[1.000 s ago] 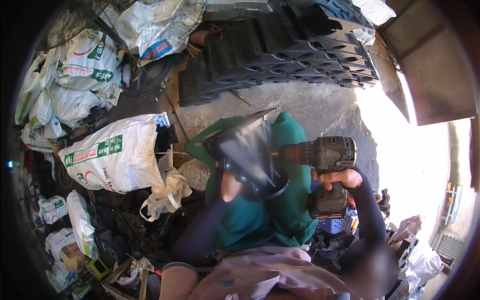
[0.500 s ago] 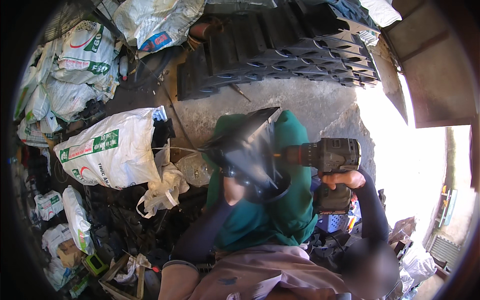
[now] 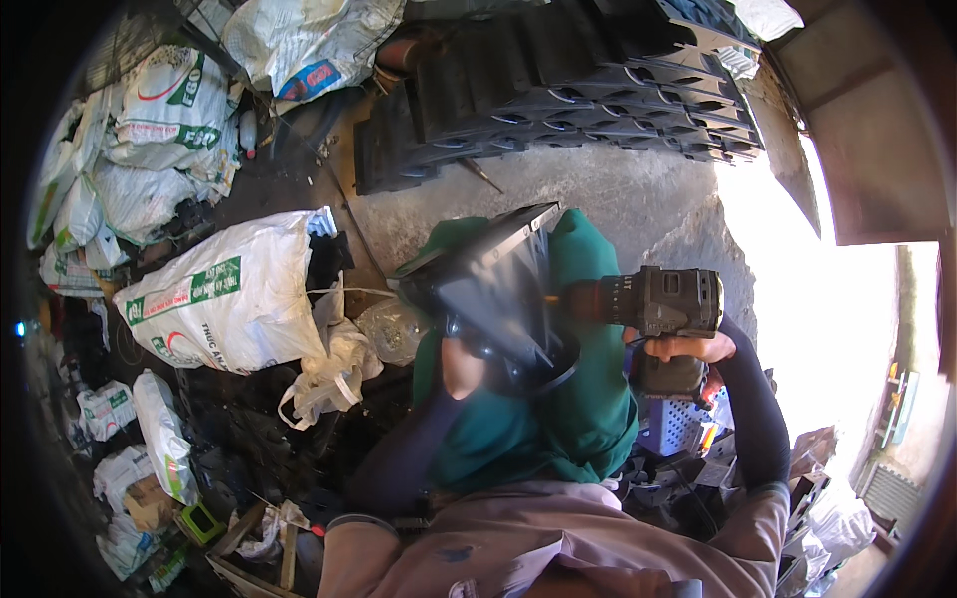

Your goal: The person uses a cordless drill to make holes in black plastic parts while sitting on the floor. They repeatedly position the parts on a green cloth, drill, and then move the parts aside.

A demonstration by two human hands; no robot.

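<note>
Over my green-clad lap lies a glossy black part, wide at its far end and rounded at the near end. My left hand grips it by its near left side, with the fingers partly hidden behind the part. A dark cordless drill is held level in my right hand, whose fingers wrap round its handle. The drill's nose points left, and the tip of its bit meets or nearly meets the part's right side; whether it touches I cannot tell.
Stacked black parts fill the far side of the concrete floor. A white sack lies open on the left beside a clear plastic bag. More sacks are heaped at far left. A purple basket stands below the drill.
The black part has tilted slightly, so its far edge with small holes shows more. My right hand and the drill have turned a little, and more of the purple basket shows.
</note>
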